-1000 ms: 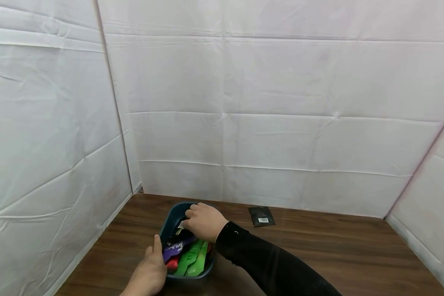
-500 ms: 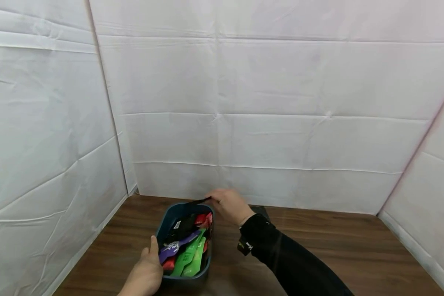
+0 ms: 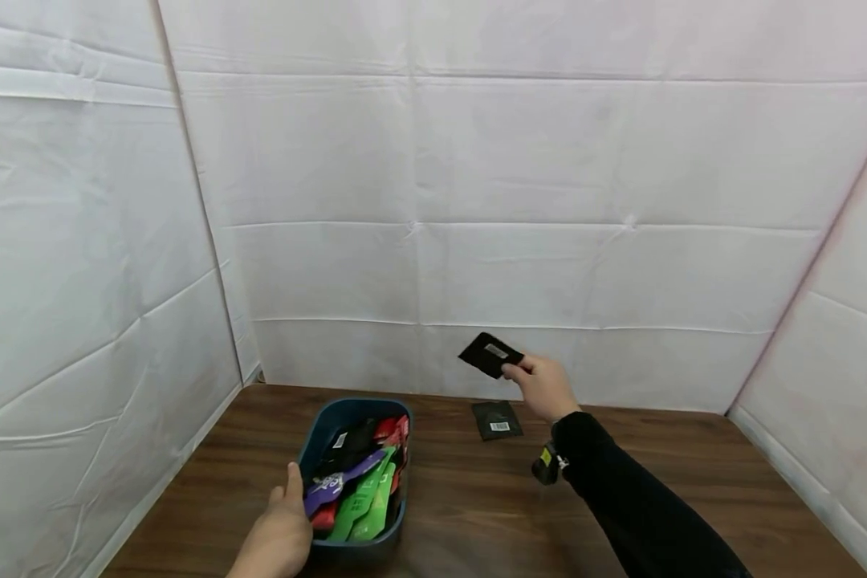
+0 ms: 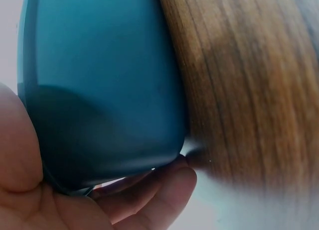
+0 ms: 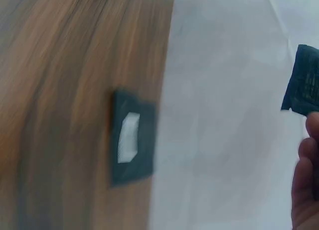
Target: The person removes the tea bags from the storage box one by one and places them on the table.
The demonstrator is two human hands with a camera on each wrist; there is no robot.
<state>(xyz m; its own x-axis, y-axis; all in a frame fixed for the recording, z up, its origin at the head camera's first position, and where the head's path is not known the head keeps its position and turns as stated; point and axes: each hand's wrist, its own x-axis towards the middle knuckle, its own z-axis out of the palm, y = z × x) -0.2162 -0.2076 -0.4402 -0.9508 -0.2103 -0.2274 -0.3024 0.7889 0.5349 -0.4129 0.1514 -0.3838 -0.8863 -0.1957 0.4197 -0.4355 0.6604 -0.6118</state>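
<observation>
Black sachet (image 3: 490, 354), flat and bearing a small white label, is up in the air above the far part of the counter (image 3: 621, 498), pinched at one corner between the thumb and fingertips of the right hand (image 3: 545, 388). Held by the corner, it hangs free with its label side toward the head camera; the right wrist view catches only its dark edge (image 5: 303, 84) beside a fingertip (image 5: 305, 190). Directly below and slightly nearer lies a second black sachet (image 3: 497, 419), flat on the wood close to the white backdrop (image 3: 549, 241), label up. It seems likely the held one is being carried to the same spot, though that is a judgement only.

To the left stands a teal bin (image 3: 332, 421) holding a loose heap of packets: purple (image 3: 335, 483), green (image 3: 364, 506), red (image 3: 393, 429) and black. The left hand (image 3: 278, 538) grips the bin's near left corner, thumb over the rim and fingers curled beneath the wall, as the left wrist view shows (image 4: 149, 200); that hold looks meant to steady the bin on the smooth wood. A black sleeve (image 3: 636, 506) covers the right arm, with a small camera strapped at the wrist (image 3: 546, 466).
</observation>
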